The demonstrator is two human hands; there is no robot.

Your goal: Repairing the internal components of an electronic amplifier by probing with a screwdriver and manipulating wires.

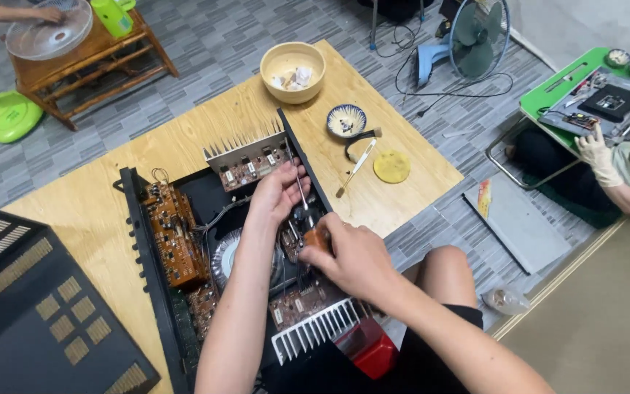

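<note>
- Left hand (280, 191) is curled around a screwdriver (302, 195) inside the open amplifier chassis (184, 241) on the plywood table (184, 138).
- Right hand (351, 255) pinches a small brown component (316, 238).
- Tan bowl (292, 72) holds whitish scraps; blue-patterned dish (346, 120) holds small bits.

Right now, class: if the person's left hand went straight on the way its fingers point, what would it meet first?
Probably the finned heat sink with its circuit board at the far end of the open amplifier chassis. The left hand points up-frame toward it; depth is unclear.
</note>
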